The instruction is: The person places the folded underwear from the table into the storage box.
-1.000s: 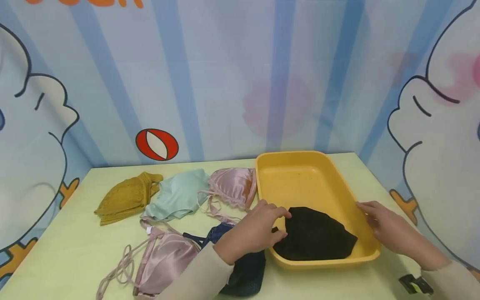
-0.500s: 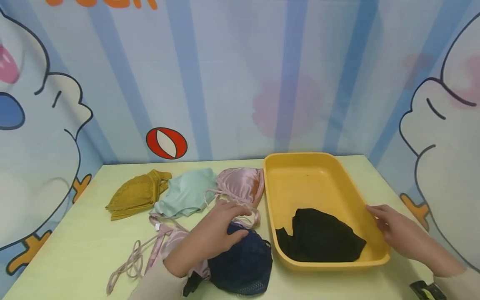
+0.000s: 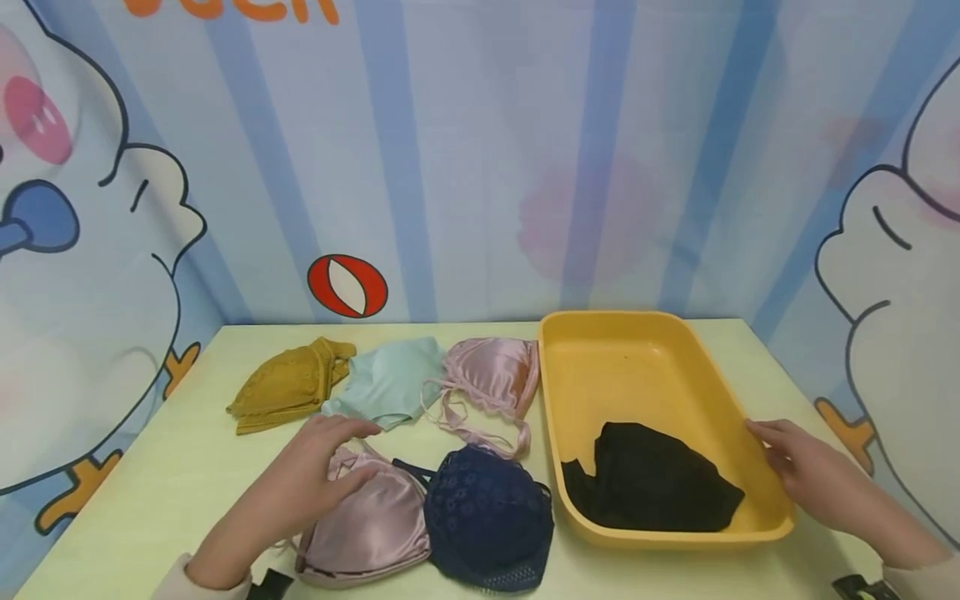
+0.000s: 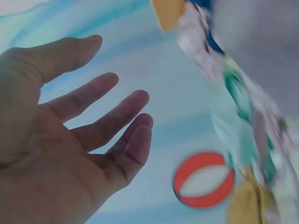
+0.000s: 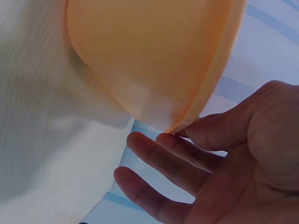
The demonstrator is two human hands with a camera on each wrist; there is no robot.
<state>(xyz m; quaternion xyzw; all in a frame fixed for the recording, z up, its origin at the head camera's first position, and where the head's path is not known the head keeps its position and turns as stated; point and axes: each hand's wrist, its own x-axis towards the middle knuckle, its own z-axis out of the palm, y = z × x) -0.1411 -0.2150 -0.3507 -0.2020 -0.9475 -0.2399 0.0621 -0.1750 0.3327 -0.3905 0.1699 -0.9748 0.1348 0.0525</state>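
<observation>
My left hand is over the left edge of a pink satin bra; its fingers are loosely bent and hold nothing, as the left wrist view shows. A navy lace bra lies against that bra's right side. On the right, my right hand pinches the side rim of a yellow plastic tray between thumb and index finger. Inside the tray's near end lies a folded black garment, its kind not clear.
Along the back of the pale table lie a mustard bra, a folded mint-green garment and another pink satin bra with its straps trailing forward. The last touches or nearly touches the tray. A printed backdrop stands behind.
My left hand has let go of the black garment in the tray and moved left, past the navy bra, to the near pink bra. My right hand stays at the tray rim.
</observation>
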